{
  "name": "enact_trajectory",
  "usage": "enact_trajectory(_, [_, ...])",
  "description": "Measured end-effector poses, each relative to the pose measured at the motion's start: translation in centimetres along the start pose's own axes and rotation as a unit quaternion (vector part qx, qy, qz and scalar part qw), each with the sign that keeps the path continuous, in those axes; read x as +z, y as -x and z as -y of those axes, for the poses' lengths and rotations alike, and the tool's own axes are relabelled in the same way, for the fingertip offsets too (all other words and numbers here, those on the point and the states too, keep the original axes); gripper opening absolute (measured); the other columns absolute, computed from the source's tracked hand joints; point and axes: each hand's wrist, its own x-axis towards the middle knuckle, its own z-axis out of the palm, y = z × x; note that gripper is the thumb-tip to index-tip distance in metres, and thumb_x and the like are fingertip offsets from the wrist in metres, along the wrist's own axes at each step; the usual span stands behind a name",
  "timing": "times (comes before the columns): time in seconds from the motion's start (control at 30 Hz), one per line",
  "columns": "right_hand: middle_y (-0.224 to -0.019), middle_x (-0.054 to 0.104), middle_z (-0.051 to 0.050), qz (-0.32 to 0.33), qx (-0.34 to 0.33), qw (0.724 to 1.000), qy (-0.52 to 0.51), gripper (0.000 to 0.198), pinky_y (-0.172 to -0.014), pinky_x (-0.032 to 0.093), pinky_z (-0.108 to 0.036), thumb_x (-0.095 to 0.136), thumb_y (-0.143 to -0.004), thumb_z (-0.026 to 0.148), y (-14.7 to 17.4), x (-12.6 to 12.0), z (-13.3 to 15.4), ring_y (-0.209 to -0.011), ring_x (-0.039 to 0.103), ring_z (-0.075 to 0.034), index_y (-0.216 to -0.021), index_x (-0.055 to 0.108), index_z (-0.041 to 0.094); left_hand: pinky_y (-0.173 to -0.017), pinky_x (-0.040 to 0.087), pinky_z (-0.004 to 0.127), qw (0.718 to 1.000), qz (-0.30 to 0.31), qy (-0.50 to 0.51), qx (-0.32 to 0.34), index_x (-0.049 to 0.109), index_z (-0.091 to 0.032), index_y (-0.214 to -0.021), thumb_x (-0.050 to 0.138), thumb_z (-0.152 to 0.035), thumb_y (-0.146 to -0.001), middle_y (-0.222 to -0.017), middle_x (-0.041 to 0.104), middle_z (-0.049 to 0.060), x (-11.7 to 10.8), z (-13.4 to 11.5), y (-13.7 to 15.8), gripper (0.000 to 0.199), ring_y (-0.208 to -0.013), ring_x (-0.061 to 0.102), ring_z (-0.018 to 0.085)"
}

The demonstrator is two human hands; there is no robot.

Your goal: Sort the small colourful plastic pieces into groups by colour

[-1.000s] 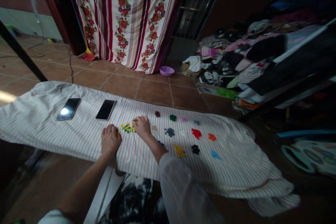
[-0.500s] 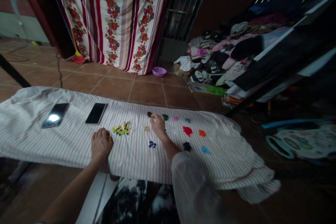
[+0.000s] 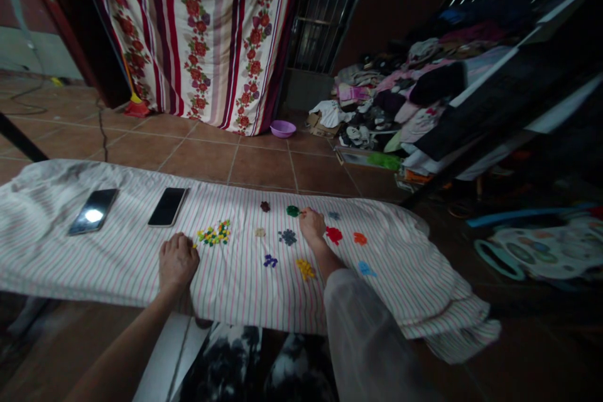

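Note:
Small piles of coloured pieces, too tiny to name, lie on a striped cloth (image 3: pixel 226 301). My right hand (image 3: pixel 312 225) has its fingers pinched at the right edge of the dark green pile (image 3: pixel 293 210); what they hold, if anything, is too small to make out. Under and beside it are the grey pile (image 3: pixel 287 237), red pile (image 3: pixel 334 235) and yellow pile (image 3: pixel 305 269). My left hand (image 3: pixel 178 260) rests with curled fingers left of a mixed yellow, green and white pile (image 3: pixel 214 233). A yellow speck shows at its fingertips; whether it is gripped is unclear.
Two phones, one (image 3: pixel 93 211) at far left and another (image 3: pixel 168 206) nearer, lie on the cloth. Brown (image 3: pixel 265 206), beige (image 3: pixel 260 232), purple (image 3: pixel 270 260), orange (image 3: pixel 360 238) and blue (image 3: pixel 366 268) piles sit around. A purple basin (image 3: pixel 283 129) stands on the floor beyond.
My right hand has moved right, from between the brown and green piles to the green pile's right side. The grey and yellow piles are now uncovered. My left hand stays by the mixed pile.

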Motion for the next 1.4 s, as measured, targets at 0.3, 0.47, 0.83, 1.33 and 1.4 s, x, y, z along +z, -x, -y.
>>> enact_trajectory(0.3, [-0.095,0.071,-0.010,0.053,0.015,0.998,0.005,0.031,-0.070,0.044,-0.030,0.047,-0.087,0.018,-0.6,0.6,0.5,-0.088,0.065,-0.022,-0.107,0.070,0.024,-0.087,0.037,0.041,1.000,-0.005,0.008,0.002,0.051,-0.016,-0.096,0.044,-0.021,-0.081,-0.102,0.060,0.014,0.4,0.2,0.1,0.017,-0.094,0.054,0.027])
enact_trajectory(0.47, [-0.101,0.070,-0.010,0.070,0.025,0.997,-0.002,0.035,-0.078,0.044,-0.026,0.044,-0.088,0.013,-0.5,0.9,0.8,-0.097,0.064,-0.019,-0.114,0.066,0.020,-0.087,0.037,0.041,1.000,-0.005,-0.001,0.004,0.052,-0.013,-0.100,0.044,-0.022,-0.082,-0.104,0.061,0.015,0.6,0.3,0.1,0.021,-0.095,0.054,0.027])
enact_trajectory(0.83, [-0.105,0.068,-0.015,0.033,-0.007,0.998,-0.051,0.038,-0.087,0.043,-0.025,0.044,-0.085,0.007,0.0,1.8,0.7,-0.105,0.061,-0.021,-0.117,0.062,0.010,-0.086,0.037,0.039,1.000,-0.008,-0.005,0.007,0.052,-0.014,-0.097,0.045,-0.022,-0.081,-0.105,0.061,0.014,0.8,0.5,0.1,0.019,-0.095,0.055,0.027])
enact_trajectory(1.33, [-0.099,0.068,-0.009,-0.021,-0.016,0.993,-0.111,0.035,-0.084,0.044,-0.026,0.040,-0.085,0.011,-1.3,1.6,-1.6,-0.093,0.061,-0.019,-0.107,0.067,0.016,-0.086,0.038,0.041,1.000,-0.002,-0.001,0.007,0.052,-0.015,-0.095,0.044,-0.022,-0.080,-0.099,0.061,0.014,0.4,0.2,0.0,0.018,-0.094,0.054,0.028])
enact_trajectory(1.4, [-0.100,0.069,-0.009,-0.033,-0.015,0.993,-0.113,0.036,-0.084,0.044,-0.028,0.040,-0.085,0.012,-1.8,1.3,-2.4,-0.093,0.061,-0.019,-0.107,0.067,0.017,-0.085,0.039,0.041,1.000,-0.001,-0.005,0.008,0.052,-0.015,-0.094,0.044,-0.022,-0.081,-0.099,0.061,0.014,0.4,0.3,0.0,0.017,-0.093,0.054,0.028])
